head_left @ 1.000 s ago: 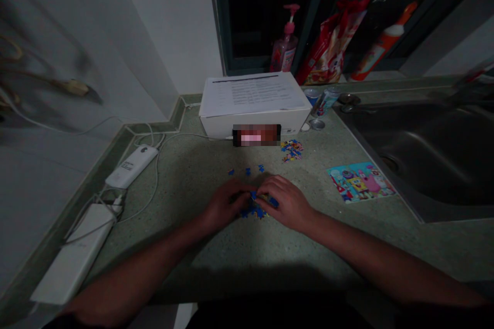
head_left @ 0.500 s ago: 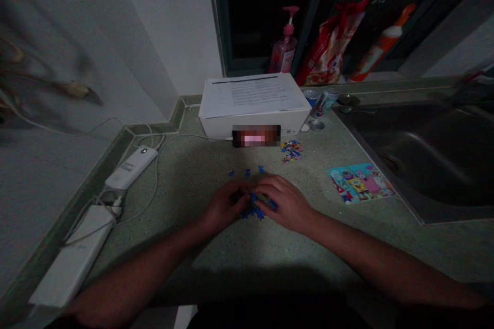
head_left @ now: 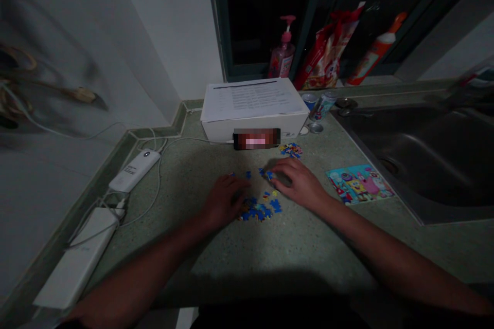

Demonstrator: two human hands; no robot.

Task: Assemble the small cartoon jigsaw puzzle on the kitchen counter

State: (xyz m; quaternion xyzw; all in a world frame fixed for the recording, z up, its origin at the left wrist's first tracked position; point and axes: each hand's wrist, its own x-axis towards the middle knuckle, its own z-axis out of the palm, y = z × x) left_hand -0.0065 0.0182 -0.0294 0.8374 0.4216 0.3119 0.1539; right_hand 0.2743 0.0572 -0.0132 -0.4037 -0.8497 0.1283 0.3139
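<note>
Blue and yellow jigsaw puzzle pieces point(head_left: 257, 211) lie in a loose pile on the counter in front of me. My left hand point(head_left: 227, 198) rests at the pile's left edge, fingers curved and apart, with nothing visible in them. Farther up and to the right, my right hand point(head_left: 297, 182) has a small blue puzzle piece point(head_left: 269, 175) at its thumb and fingertips. Beyond the pile, several single pieces, one of them a blue puzzle piece point(head_left: 248, 174), form a spaced row. A second heap of mixed-colour pieces point(head_left: 291, 150) sits past my right hand.
A picture card with cartoon figures point(head_left: 360, 183) lies right, beside the steel sink point(head_left: 409, 216). Behind stand a white box point(head_left: 254, 100) with a phone point(head_left: 257, 139) leaning on it and a can point(head_left: 323, 106). Left are a white power bank point(head_left: 134, 169), a white power strip point(head_left: 79, 259) and cables.
My hands have parted. The right one has moved up and right to the row with a blue piece, and the pile between them now shows. The view has shifted slightly.
</note>
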